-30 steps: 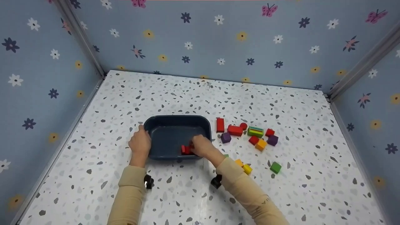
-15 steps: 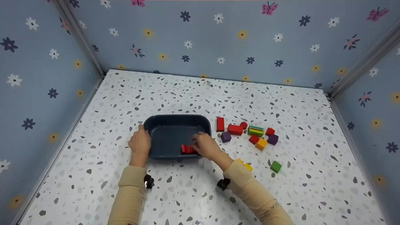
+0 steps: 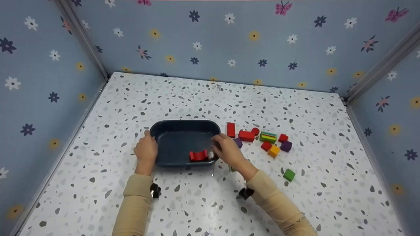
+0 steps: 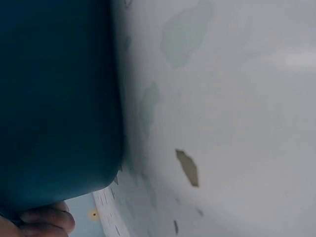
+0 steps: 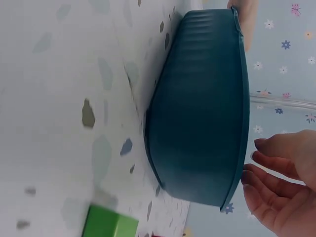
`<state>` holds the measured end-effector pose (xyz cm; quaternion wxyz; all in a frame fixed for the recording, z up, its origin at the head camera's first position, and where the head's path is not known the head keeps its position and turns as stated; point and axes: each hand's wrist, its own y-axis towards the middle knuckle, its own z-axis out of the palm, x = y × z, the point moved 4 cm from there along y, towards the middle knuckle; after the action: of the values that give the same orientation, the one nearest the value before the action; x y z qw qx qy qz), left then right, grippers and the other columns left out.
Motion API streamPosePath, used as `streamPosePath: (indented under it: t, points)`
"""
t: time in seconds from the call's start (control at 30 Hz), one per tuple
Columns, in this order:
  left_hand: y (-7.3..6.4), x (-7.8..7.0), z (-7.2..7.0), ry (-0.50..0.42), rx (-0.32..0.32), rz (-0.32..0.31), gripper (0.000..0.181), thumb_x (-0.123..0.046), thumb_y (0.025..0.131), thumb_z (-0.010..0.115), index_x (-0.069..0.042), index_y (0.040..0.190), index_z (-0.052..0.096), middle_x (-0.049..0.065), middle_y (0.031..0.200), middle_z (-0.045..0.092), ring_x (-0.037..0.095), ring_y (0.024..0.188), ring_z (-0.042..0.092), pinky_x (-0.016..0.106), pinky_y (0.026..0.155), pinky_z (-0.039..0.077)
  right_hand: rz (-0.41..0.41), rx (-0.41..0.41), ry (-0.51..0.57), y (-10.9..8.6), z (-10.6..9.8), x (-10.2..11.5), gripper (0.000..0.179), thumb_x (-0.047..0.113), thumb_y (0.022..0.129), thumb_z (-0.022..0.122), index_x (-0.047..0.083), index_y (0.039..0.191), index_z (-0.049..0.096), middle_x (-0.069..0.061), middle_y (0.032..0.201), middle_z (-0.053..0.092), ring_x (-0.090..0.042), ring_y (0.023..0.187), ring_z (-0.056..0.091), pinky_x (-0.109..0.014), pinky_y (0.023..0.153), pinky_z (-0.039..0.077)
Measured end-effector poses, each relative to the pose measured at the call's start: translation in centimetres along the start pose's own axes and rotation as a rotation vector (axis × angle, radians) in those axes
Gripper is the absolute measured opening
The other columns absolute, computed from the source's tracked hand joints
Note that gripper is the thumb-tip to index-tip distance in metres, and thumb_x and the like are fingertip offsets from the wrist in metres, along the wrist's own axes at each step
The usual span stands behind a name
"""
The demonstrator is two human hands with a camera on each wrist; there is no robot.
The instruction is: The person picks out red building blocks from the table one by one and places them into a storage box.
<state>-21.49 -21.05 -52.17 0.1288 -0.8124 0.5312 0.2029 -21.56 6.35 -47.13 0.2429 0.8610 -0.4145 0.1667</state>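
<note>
In the head view, your left hand grips the left wall of a dark blue, rounded-rectangular bin, seemingly plastic, on a white, speckled tabletop, while your right hand hovers over the bin's right side, its loosely bent fingers holding nothing that shows. Inside, toward the near right corner, lies a red block with a scooped-out top, apparently painted wood; it looks light, rigid and hard to damage, best pinched by its raised ends, though its smooth paint may slip a little under dry fingertips. Right of the bin, a red, rectangular, wood-like block rests among smaller coloured blocks and looks just as stiff, with flat sides to pinch. In the left wrist view, the bin's outer wall fills the left side and your left fingers curl at its edge; the walls appear thin yet firm, and the bin is probably light enough to skid if nudged, so the rim makes the steadiest hold. In the right wrist view, your right fingers sit relaxed beside the rim, contact uncertain, with a bright green, flat-faced block below.
</note>
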Motion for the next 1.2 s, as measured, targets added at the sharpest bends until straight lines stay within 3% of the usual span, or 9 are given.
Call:
streamPosePath:
  t: [0.13,0.53,0.97,1.2]
  points:
    - [0.0,0.0,0.0,0.001,0.009,-0.007,0.027,-0.014,0.092,0.043,0.003,0.112,0.045,0.031,0.091,0.058,0.046,0.079,0.057,0.054,0.064,0.042,0.000,-0.023,-0.009,-0.3,-0.9,-0.8,0.013,0.005,0.081,0.062,0.003,0.094,0.061,-0.007,0.089,0.057,-0.017,0.076,0.056,-0.027,0.067,0.046]
    - [-0.1,0.0,0.0,0.000,-0.004,0.011,0.026,-0.014,0.092,0.043,0.004,0.111,0.044,0.031,0.089,0.059,0.046,0.077,0.057,0.055,0.063,0.042,0.078,0.018,-0.079,-1.9,-2.7,-4.2,0.016,0.005,0.081,0.062,0.005,0.097,0.060,-0.004,0.085,0.054,-0.014,0.070,0.050,-0.023,0.066,0.046]
    - [-0.1,-0.1,-0.2,0.002,-0.005,0.008,0.025,-0.014,0.092,0.044,0.004,0.109,0.044,0.031,0.089,0.059,0.046,0.078,0.057,0.055,0.064,0.042,0.057,0.044,-0.196,-2.6,-5.0,-7.0,0.030,-0.001,0.075,0.068,-0.001,0.103,0.059,-0.013,0.098,0.056,-0.025,0.090,0.054,-0.036,0.081,0.044]
    - [-0.2,-0.1,-0.1,-0.005,-0.001,0.000,0.025,-0.014,0.091,0.044,0.003,0.110,0.044,0.031,0.091,0.058,0.046,0.080,0.057,0.056,0.065,0.042,0.102,0.062,-0.229,-2.5,-5.2,-8.3,0.035,-0.001,0.074,0.069,-0.002,0.106,0.055,-0.015,0.100,0.052,-0.027,0.093,0.052,-0.037,0.082,0.043]
